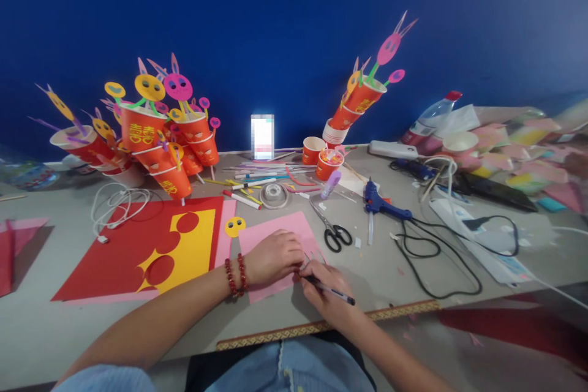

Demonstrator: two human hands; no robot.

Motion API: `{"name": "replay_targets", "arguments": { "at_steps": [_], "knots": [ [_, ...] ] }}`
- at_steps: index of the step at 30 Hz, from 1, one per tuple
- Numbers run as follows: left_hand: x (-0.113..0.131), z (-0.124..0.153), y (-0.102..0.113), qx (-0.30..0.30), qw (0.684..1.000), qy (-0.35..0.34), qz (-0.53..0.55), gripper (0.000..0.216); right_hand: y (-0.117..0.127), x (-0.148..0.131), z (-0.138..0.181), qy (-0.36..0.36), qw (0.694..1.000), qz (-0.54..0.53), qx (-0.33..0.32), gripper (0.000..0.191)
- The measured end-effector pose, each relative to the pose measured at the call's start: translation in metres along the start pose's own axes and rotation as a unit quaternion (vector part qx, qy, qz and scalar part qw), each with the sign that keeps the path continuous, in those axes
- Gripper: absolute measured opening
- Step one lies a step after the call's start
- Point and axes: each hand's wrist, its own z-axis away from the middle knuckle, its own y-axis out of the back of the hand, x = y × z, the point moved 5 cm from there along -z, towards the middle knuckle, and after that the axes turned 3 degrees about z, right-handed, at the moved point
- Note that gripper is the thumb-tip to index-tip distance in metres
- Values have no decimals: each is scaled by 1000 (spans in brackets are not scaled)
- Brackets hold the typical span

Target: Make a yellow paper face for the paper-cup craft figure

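My right hand [328,297] is closed around a black-and-white pen [337,293], its tip end down at a sheet of pink paper [287,229]. On that same sheet rests my left hand [275,257], its fingers bent together and pressing the paper beside the pen tip. The left fingertips are partly hidden, so anything small under them does not show. Thin curved outlines show on the paper just past the fingers. A yellow paper face [235,226] with two dark eyes lies at the sheet's upper left corner.
Scissors [337,236] and a blue glue gun [386,205] with its cable lie to the right. At left are red card [110,251] and yellow card [202,251] with cut-outs. Stacked red cups [142,128] with paper faces stand behind. Tape [274,194] and markers lie mid-table.
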Motion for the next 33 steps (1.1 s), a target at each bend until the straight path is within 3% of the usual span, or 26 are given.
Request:
{"name": "replay_targets", "arguments": {
  "at_steps": [27,33],
  "knots": [
    [-2,3,-2,0,1000,-13,-9,16,6,-6,2,29,999,-19,21,12],
    [-3,3,-3,2,1000,-18,-4,16,17,-2,11,-10,996,-45,72,15]
  ]
}}
